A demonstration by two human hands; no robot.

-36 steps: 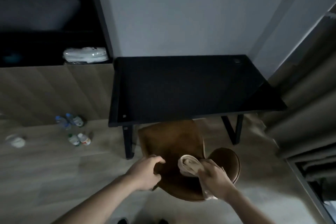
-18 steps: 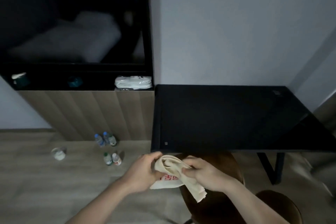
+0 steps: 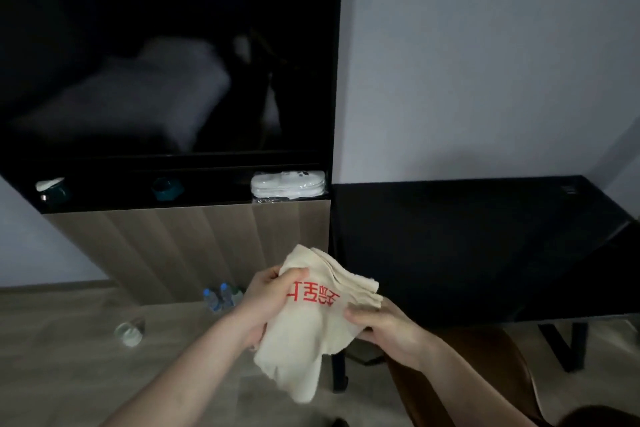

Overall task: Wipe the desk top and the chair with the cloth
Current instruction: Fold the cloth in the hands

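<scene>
A cream cloth [image 3: 311, 333] with red print hangs in the air between both my hands, in front of the desk's left front corner. My left hand [image 3: 266, 298] grips its upper left part, thumb on top. My right hand [image 3: 384, 329] pinches its right edge. The black desk top [image 3: 467, 246] stretches to the right along the wall. Below my right forearm shows the brown chair [image 3: 485, 364], tucked near the desk's front edge; most of its seat is hidden.
A wooden cabinet [image 3: 194, 246] with a dark shelf stands left of the desk, a white packet [image 3: 287, 184] lying on the shelf. Small bottles [image 3: 220, 296] and a glass jar [image 3: 130, 333] stand on the floor by the cabinet.
My left hand left the chair back and took hold of the cloth with the right hand. Both hands lifted the cloth up off the chair and spread it. My view swung left and upward.
</scene>
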